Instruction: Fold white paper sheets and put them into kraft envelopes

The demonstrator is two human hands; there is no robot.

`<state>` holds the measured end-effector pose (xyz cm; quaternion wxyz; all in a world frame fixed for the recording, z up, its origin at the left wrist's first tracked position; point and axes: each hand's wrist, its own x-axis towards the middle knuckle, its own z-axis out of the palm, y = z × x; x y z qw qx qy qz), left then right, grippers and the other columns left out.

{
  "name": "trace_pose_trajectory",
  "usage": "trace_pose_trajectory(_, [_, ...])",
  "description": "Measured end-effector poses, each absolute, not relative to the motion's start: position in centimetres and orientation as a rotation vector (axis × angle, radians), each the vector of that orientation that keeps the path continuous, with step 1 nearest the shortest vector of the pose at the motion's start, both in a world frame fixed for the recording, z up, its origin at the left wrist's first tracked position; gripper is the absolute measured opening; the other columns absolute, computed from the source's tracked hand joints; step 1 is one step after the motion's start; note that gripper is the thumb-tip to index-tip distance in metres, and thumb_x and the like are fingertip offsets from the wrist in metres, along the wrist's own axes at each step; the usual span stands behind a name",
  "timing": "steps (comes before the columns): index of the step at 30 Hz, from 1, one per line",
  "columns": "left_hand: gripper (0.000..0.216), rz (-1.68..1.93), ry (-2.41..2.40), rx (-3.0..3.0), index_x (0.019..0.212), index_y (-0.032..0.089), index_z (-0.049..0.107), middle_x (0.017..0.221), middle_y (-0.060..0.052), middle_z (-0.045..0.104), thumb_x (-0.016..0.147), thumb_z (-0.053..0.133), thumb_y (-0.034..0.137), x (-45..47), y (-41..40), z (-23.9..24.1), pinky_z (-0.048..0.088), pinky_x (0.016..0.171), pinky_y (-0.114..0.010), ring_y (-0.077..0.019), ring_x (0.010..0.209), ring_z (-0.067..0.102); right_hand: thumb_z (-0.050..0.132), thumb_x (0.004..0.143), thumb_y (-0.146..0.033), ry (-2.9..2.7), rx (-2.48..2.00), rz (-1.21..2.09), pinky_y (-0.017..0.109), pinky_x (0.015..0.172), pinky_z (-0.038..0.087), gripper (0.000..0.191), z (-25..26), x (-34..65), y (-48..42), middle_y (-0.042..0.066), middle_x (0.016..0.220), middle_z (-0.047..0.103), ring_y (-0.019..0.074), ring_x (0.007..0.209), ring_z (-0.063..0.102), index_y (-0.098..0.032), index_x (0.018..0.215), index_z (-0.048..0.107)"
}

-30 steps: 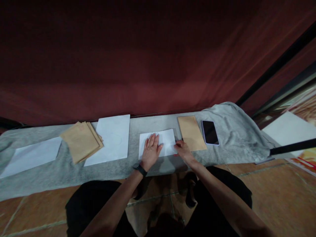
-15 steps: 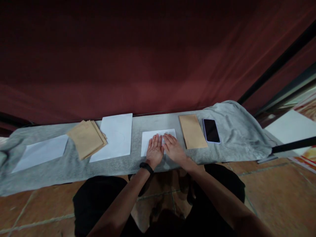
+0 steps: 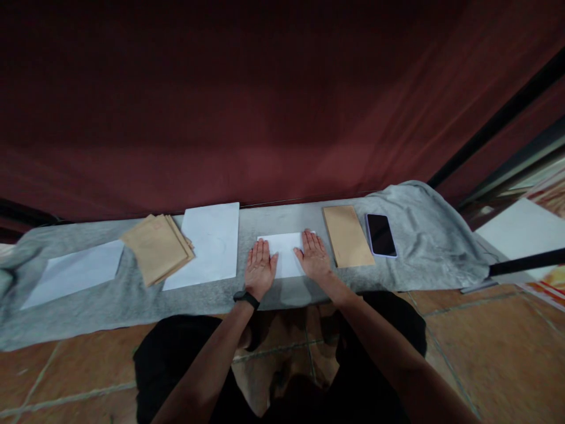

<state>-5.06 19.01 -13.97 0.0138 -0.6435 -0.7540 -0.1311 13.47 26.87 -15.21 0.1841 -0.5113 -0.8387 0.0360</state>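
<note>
A folded-looking white sheet of paper (image 3: 285, 254) lies flat in front of me on the grey cloth. On its left end rests my left hand (image 3: 260, 270), palm down with the fingers stretched out. My right hand (image 3: 314, 256) lies flat across the sheet's right end, thumb out to the side. Both hands press down and grip nothing; they cover the two short edges of the sheet. Just right of my right hand is a brown envelope (image 3: 348, 237).
A phone (image 3: 381, 235) lies right of the envelope. Leftward are a larger white paper (image 3: 216, 244), a stack of brown envelopes (image 3: 156, 247) overlapping it, and another white sheet (image 3: 79, 271). The grey cloth (image 3: 145, 309) covers a narrow bench before a dark red curtain (image 3: 265, 118).
My hands have slid apart from the middle of the sheet, the left one to the left end and the right one to the right end.
</note>
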Motion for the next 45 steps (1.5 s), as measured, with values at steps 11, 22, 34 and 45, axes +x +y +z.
trace_pose_trajectory(11, [0.058,-0.377,-2.224,-2.244,0.160,0.013,0.034,0.167,-0.009,0.034,0.108,0.020,0.033,-1.0,20.5,-12.4,0.019,0.130,-0.048,-0.0242,0.158,0.020,0.038,0.106,-0.030,-2.522,-1.249,0.132,0.051,0.127,0.025,0.053,-15.0,13.6,24.9,0.013,0.164,0.038,0.0273,0.152,0.036,-0.012,0.157,0.041])
trace_pose_trajectory(22, [0.058,-0.289,-2.133,-2.477,0.158,0.017,0.039,0.165,-0.007,0.039,0.109,0.017,0.038,-3.0,23.0,-12.9,0.024,0.128,-0.046,-0.0197,0.157,0.026,0.049,0.104,-0.036,-2.650,-0.928,0.296,0.050,0.127,0.029,0.053,-13.9,14.0,21.1,0.020,0.151,0.054,0.0278,0.147,0.044,-0.006,0.148,0.051])
trace_pose_trajectory(34, [0.056,-0.227,-1.992,-2.573,0.158,0.017,0.038,0.166,-0.007,0.036,0.109,0.020,0.037,-4.3,23.2,-12.8,0.024,0.128,-0.044,-0.0189,0.156,0.026,0.051,0.103,-0.047,-2.717,-0.701,0.499,0.048,0.126,0.029,0.060,-12.7,15.1,19.0,0.018,0.151,0.055,0.0268,0.146,0.046,-0.009,0.149,0.050])
trace_pose_trajectory(45, [0.061,-0.310,-2.195,-2.223,0.159,0.011,0.035,0.165,-0.014,0.036,0.107,0.026,0.042,-5.2,18.8,-12.9,0.025,0.127,-0.047,-0.0246,0.156,0.028,0.042,0.107,-0.037,-2.666,-0.864,0.453,0.044,0.126,0.032,0.048,-12.8,16.8,19.8,0.011,0.159,0.048,0.0221,0.148,0.043,-0.016,0.149,0.052])
